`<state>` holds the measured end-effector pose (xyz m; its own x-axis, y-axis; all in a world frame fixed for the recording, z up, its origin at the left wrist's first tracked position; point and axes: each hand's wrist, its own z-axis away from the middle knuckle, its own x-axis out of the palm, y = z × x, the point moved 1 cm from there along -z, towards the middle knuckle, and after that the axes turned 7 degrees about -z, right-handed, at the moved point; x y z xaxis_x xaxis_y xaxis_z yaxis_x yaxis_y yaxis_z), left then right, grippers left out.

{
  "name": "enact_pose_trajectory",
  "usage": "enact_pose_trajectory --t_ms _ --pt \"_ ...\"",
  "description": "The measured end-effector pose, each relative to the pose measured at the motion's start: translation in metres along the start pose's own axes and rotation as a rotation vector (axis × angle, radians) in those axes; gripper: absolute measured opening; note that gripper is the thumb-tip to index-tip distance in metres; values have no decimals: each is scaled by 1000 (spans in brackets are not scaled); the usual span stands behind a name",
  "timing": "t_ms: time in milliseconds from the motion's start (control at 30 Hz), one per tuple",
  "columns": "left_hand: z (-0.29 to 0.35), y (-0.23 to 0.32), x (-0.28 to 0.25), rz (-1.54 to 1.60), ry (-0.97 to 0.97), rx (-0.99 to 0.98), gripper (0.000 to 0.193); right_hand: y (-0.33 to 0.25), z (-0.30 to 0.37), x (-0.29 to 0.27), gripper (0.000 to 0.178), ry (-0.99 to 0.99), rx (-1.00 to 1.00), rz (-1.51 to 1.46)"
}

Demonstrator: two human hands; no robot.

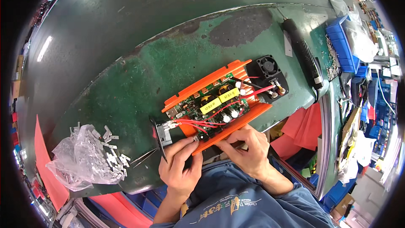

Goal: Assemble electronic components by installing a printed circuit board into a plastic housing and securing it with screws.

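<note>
An orange metal housing (262, 110), open at the top, lies slanted on the green bench before me. Inside it sits a circuit board (192, 109) with yellow-wrapped transformers (211, 106) and red wires (202, 122). A black end plate with a fan (267, 65) hangs by cables off its far right end. At the left end a black end panel with a socket (163, 136) stands tilted, joined by red wires. My left hand (180, 166) is closed on the housing's near left corner, next to this panel. My right hand (249, 150) pinches the housing's near edge; its fingertips are partly hidden.
Tweezers (144, 157) lie left of my left hand, beside a clear plastic bag (80, 160) spilling small pale metal pieces (113, 159). A black electric screwdriver (303, 50) lies at the right, near a blue bin (342, 44) and scattered screws (332, 59). An open drawer (325, 143) sits below right.
</note>
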<state>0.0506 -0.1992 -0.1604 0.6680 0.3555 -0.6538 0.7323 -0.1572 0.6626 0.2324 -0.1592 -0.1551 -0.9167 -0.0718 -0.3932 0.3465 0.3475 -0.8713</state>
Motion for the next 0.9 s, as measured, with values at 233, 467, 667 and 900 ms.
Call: enact_pose_trajectory --t_ms 233,467,667,900 --pt "4 9 4 1 28 20 25 -6 9 -22 35 259 667 -653" --pt "56 77 25 170 -272 -28 65 -11 -6 -30 65 214 464 -182" --pt "76 115 16 307 -509 38 58 9 -50 -69 51 -73 153 144" --pt "27 87 -28 158 -254 237 29 19 -128 -80 42 -433 -116 237"
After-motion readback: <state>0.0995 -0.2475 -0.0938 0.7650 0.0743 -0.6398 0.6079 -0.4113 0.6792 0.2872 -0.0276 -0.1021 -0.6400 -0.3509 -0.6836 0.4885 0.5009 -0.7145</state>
